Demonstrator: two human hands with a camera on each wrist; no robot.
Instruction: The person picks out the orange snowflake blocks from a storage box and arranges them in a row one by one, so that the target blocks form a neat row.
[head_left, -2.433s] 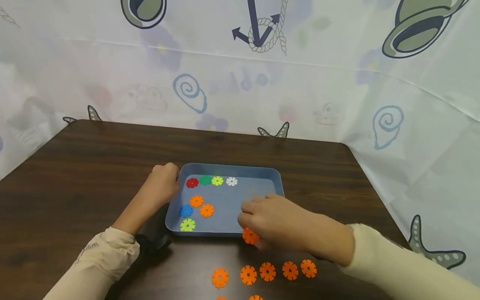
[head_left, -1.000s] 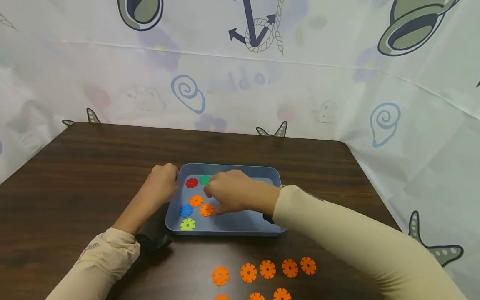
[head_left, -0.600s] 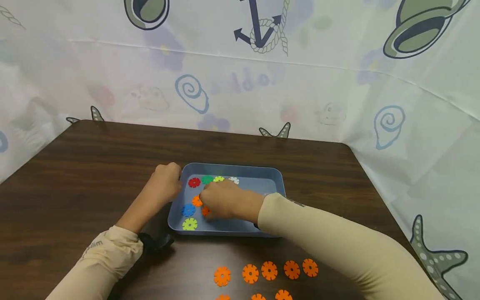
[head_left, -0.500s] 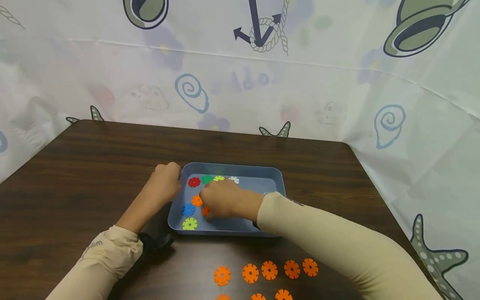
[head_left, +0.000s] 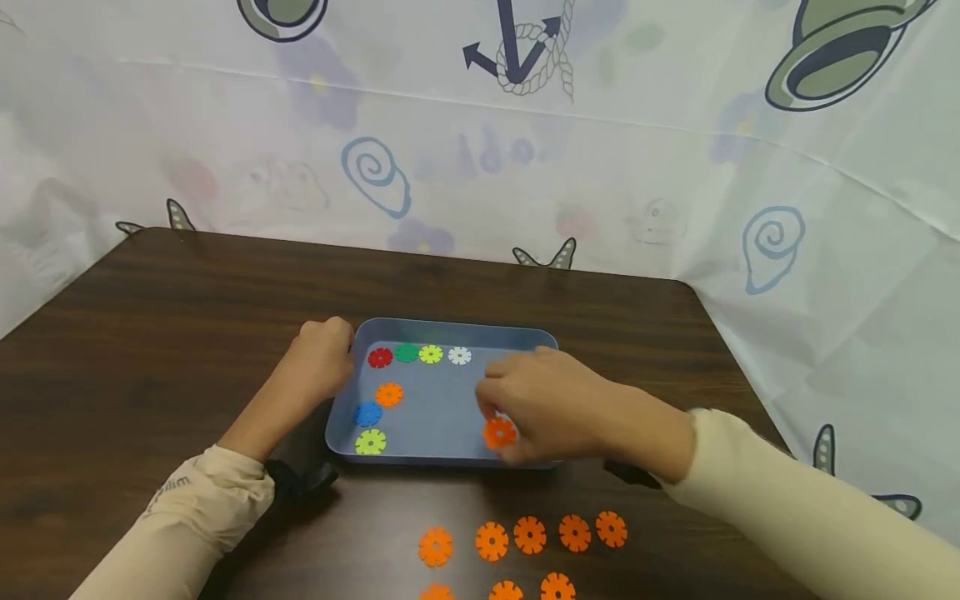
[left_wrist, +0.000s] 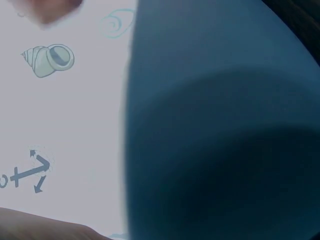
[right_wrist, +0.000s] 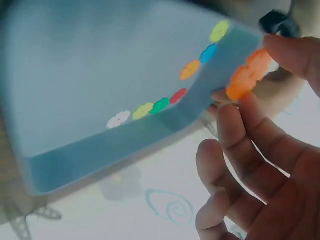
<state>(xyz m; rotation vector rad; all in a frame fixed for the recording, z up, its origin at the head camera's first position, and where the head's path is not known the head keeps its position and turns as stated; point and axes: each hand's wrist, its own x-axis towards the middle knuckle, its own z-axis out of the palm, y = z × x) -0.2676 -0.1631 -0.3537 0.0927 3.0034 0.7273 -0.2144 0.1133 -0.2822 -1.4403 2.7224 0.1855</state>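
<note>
My right hand [head_left: 551, 404] pinches an orange notched plastic disc [head_left: 499, 432] between thumb and fingers, above the right half of the grey-blue tray [head_left: 450, 460]. The right wrist view shows the same disc [right_wrist: 248, 75] held at the fingertips. My left hand [head_left: 321, 358] holds the tray's left rim; its fingertips are hidden. A red disc [head_left: 380, 357], a green one [head_left: 407, 352], a yellow one [head_left: 431, 354] and a white one [head_left: 460, 356] form a row along the tray's back. An orange disc [head_left: 389, 394], a blue disc [head_left: 368, 413] and a yellow-green disc [head_left: 371, 442] lie down its left side.
Several orange discs [head_left: 530, 535] lie on the dark wooden table [head_left: 225, 292] in front of the tray, in two rough rows, the nearer cut by the frame's bottom edge. A patterned white cloth [head_left: 450, 117] hangs behind the table.
My right hand has picked up an orange disc from the tray's left part and moved to the right with it. The left hand stays at the tray's rim.
</note>
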